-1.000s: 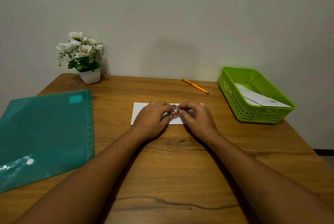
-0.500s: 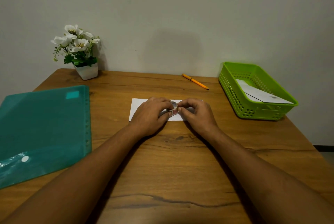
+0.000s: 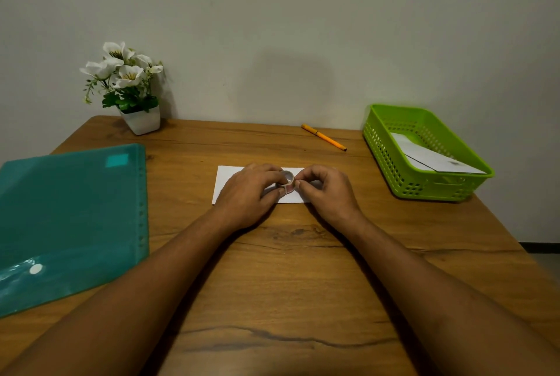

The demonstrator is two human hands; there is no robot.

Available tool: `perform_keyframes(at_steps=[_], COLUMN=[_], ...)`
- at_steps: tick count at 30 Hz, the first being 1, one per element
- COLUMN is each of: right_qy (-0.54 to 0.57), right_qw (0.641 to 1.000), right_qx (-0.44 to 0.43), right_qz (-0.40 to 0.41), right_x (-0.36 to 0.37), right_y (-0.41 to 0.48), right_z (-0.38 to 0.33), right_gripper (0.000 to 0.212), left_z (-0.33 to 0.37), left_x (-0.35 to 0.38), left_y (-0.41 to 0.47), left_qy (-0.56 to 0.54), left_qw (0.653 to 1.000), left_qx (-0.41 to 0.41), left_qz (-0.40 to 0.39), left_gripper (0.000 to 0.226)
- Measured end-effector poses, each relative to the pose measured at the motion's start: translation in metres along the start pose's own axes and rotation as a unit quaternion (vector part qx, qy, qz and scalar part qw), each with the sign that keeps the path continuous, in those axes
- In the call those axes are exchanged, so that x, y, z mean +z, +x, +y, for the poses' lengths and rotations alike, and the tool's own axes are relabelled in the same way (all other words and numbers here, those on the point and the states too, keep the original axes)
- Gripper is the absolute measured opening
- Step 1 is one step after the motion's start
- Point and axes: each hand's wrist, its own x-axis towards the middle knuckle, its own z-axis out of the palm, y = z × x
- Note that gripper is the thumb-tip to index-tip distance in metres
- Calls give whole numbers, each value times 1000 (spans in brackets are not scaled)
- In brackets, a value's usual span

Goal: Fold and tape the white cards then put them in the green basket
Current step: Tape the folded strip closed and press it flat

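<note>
From my seat, both forearms reach up from the bottom of the frame across the wooden counter (image 3: 288, 284). At centre, my left hand (image 3: 248, 193) grips a small tape roll (image 3: 287, 182), and my right hand (image 3: 327, 193) pinches its right edge. Both rest on a white card (image 3: 225, 181) lying flat. A teal folder (image 3: 69, 218) lies at left. Farther back, an orange pen (image 3: 323, 141). The green basket (image 3: 424, 189) at right holds more white cards (image 3: 430, 157). A potted flower (image 3: 130, 84) stands upper left.
</note>
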Motion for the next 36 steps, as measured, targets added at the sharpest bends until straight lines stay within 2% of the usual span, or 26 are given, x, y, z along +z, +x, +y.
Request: perform_keyframes(at_steps=[5,12,19,25,28,33,36], right_qy=[9,34,187,168,160,142,121], right_qw=[1000,999,979,983,985,988,991], right_qx=[3,-1,57,55,53,38,25], right_qz=[-3,-30,57,52,43,36,48], right_x=[1,0,-6,0,2,2,0], right_y=[-1,-2,2,5,4,5,5], right_z=[-1,-2,8,13,14,15,14], right_gripper=[9,10,9,9,1,2,12], left_z=[4,3,1,-28,-42,-55,-60], left_x=[1,3,-2,-19,-17,-8,-7], left_y=[-2,-1,10,64,90,119,127], left_qy=[4,39,65,125,145,191,235], left_qw=[1000,993,987,979,972,962,953], left_qx=[-15,-86,-122,-154,-183,-192,-189], left_qz=[19,72,78,43,21,23,21], left_gripper=[19,22,35,27,29,27,28])
